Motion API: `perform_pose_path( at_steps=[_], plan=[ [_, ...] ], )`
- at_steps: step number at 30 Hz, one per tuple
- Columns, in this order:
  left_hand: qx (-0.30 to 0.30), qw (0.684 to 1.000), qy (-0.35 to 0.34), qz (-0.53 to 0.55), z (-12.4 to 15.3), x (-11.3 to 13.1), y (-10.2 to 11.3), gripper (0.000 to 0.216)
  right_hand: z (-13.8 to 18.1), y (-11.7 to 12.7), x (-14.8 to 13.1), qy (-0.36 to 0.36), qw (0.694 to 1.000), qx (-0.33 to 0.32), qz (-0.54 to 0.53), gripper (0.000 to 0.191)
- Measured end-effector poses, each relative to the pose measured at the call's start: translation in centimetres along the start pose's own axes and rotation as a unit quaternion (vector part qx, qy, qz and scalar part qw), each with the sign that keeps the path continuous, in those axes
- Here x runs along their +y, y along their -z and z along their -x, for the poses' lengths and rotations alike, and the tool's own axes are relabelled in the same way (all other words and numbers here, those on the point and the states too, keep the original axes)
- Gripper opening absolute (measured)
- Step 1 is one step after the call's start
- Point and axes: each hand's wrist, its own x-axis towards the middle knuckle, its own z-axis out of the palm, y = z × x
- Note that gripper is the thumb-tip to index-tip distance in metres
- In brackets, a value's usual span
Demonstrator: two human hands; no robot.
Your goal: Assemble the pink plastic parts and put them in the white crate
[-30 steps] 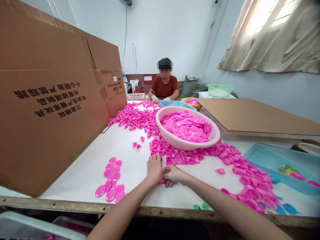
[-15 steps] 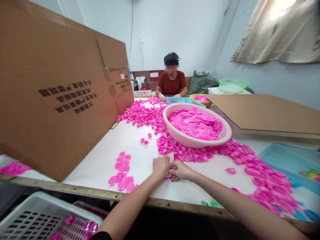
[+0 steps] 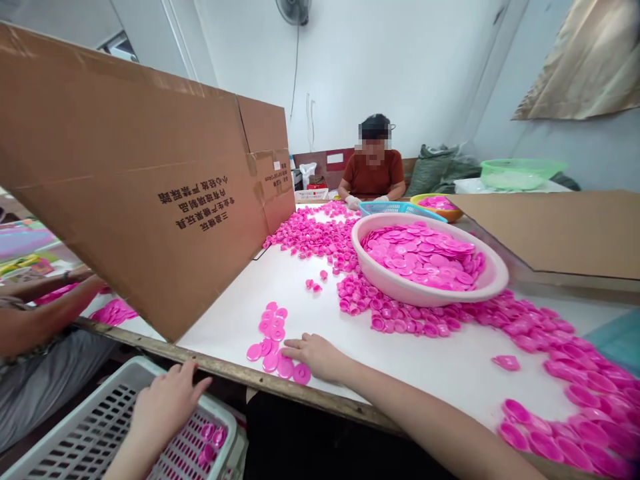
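At the left edge a co-worker's bare arm reaches behind a big cardboard box that fills the upper left. In the lower left, the left hand hangs over a white slatted basket, fingers loosely extended, thumb apart, nothing visible in its grasp; a few pink pieces lie in the basket. Left of the lower centre, flat pink discs lie clustered on the white table, near its front edge. The right hand is palm down beside them, fingers outstretched, gripping nothing visible; whether its fingertips touch the discs, I cannot tell
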Motion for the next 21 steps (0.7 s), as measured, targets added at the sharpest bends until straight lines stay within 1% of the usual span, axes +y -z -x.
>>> perform_pose_path(
  at_steps=[1, 2, 4, 6, 9, 11, 12, 14, 16, 18, 21],
  plan=[
    [0.015, 0.999, -0.033, 0.03, -0.2, 1.4, -0.2, 0.034, 0.2, -0.1, 0.2, -0.012, 1.0, -0.001, 0.019, 0.043],
    [0.031, 0.994, -0.072, 0.07, -0.7, 3.4, -0.2, 0.034, 0.6, -0.1, 0.5, -0.033, 0.999, 0.0, 0.03, 0.039],
    [0.067, 0.975, -0.147, 0.15, -2.0, 8.5, -0.3, 0.034, 1.9, 0.3, 1.3, -0.087, 0.996, 0.007, 0.037, 0.028],
    [0.09, 0.95, -0.212, 0.21, -3.6, 14.2, -0.4, 0.037, 3.8, 1.1, 2.2, -0.146, 0.989, 0.014, 0.032, 0.018],
    [0.105, 0.92, -0.282, 0.25, -6.1, 21.9, -0.9, 0.045, 7.2, 2.4, 3.2, -0.209, 0.978, 0.005, 0.022, 0.019],
    [0.112, 0.908, -0.315, 0.254, -7.4, 25.6, -1.3, 0.047, 9.4, 3.3, 3.4, -0.228, 0.973, -0.013, 0.024, 0.018],
    [0.115, 0.902, -0.325, 0.258, -8.0, 27.0, -1.6, 0.045, 10.4, 3.6, 3.2, -0.234, 0.972, -0.018, 0.029, 0.017],
    [0.116, 0.893, -0.334, 0.278, -8.8, 28.7, -2.2, 0.036, 12.0, 4.1, 2.8, -0.244, 0.969, -0.014, 0.042, 0.023],
    [0.114, 0.883, -0.335, 0.308, -9.3, 29.3, -2.9, 0.022, 12.9, 4.3, 2.3, -0.254, 0.966, 0.002, 0.052, 0.034],
    [0.113, 0.868, -0.339, 0.344, -9.4, 29.2, -3.3, 0.012, 13.3, 4.1, 2.2, -0.265, 0.962, 0.015, 0.054, 0.038],
    [0.134, 0.836, -0.339, 0.41, -9.0, 28.4, -3.0, 0.007, 13.1, 3.4, 2.6, -0.287, 0.956, 0.057, 0.016, 0.033]
  ],
)
